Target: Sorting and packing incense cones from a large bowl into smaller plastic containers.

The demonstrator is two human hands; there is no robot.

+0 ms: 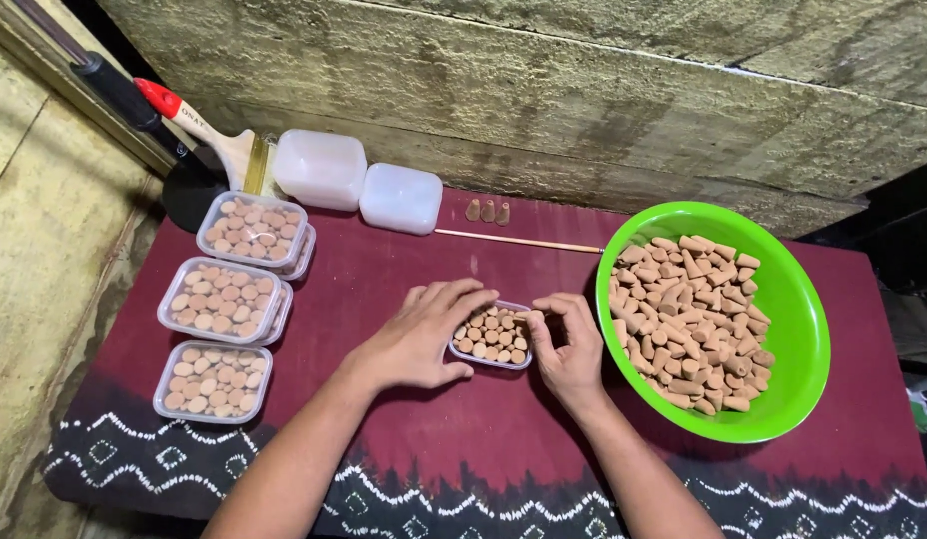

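Small clear box (492, 335), cone-filled, on cloth

Left hand (416, 337) and right hand (567, 344) flank a small clear tray (491, 337) of tan cones on the maroon-clothed worktop (384, 269), fingers touching its ends. Green bowl (798, 329) of loose cones just right of the right hand. Three filled lidded trays (224, 299) stacked in a column at left. Two white tubs (359, 183), a paintbrush (199, 125), three upright cones (487, 212) and a thin stick (518, 241) at the back.
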